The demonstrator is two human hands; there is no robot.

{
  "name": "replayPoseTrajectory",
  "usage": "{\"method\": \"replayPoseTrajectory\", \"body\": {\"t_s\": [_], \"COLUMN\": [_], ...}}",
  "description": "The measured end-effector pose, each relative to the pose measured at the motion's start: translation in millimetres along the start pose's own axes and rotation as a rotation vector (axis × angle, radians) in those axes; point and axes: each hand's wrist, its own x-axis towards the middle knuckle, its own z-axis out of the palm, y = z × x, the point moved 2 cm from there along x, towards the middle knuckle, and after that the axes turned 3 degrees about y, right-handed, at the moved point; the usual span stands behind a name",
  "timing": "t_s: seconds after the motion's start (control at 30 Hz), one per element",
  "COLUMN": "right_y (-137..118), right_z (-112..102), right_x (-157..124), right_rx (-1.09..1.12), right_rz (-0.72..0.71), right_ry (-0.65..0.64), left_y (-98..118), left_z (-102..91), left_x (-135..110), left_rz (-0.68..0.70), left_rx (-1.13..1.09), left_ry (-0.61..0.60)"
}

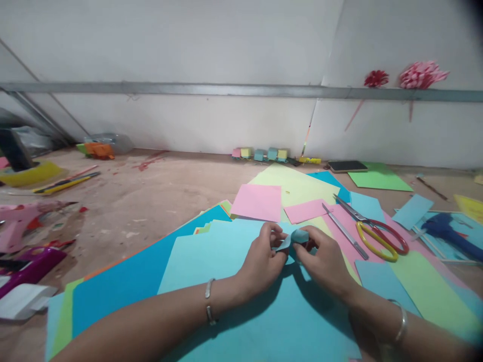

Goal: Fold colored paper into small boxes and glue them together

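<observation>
Both hands meet over a light blue sheet of paper [211,251] that tops a fanned stack of coloured sheets. Between them is a small folded piece of light blue paper [299,236]. My left hand [264,256] pinches its left end, with the fingers curled. My right hand [324,256] grips the right side between thumb and fingers. The fingers hide part of the folded piece, so its full shape does not show. Just right of my right hand lie a silver craft knife or pen-like tool [345,232] and scissors [372,226] with red and yellow handles.
Pink paper [258,201] lies ahead of the hands. Small folded paper boxes [260,154] line the wall beside a phone [347,166]. A blue glue gun [453,234] is at right. At left are a pink glue gun [22,221], a purple tool [35,266] and yellow tape [33,173].
</observation>
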Motion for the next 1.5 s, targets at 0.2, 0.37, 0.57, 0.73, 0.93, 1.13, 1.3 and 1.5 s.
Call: {"method": "replayPoseTrajectory", "body": {"t_s": [0.2,0.37,0.57,0.73,0.93,1.13,1.3,1.5], "right_y": [9.3,4.7,5.1,4.0,2.9,1.6,-1.8,-1.9], "right_z": [-3.3,-3.8,-3.0,-8.0,-10.1,-12.2,-14.0,-15.8], "right_x": [5.5,4.4,6.0,4.8,0.5,0.8,2.3,4.3], "right_rx": [0.087,0.018,-0.037,0.059,0.205,0.159,0.222,0.248], "right_rz": [0.070,-0.114,-0.133,-0.153,-0.188,-0.198,-0.298,-0.179], "right_ry": [0.012,-0.079,-0.130,-0.043,-0.009,-0.001,-0.049,-0.019], "left_y": [9.5,5.6,1.4,11.4,7.4,7.8,9.2,7.2], "left_z": [-1.1,-3.7,-3.7,-2.2,1.2,6.5,6.5,7.4], "left_x": [-4.1,1.4,6.8,1.6,0.8,-0.3,-1.9,-2.1], "left_rz": [0.187,0.130,0.073,-0.116,-0.347,-0.391,-0.378,-0.387], "left_rx": [0.125,0.117,0.086,-0.311,-0.585,-0.685,-0.700,-0.700], "left_ry": [-0.017,-0.030,-0.011,0.031,-0.074,-0.223,-0.207,-0.293]}}
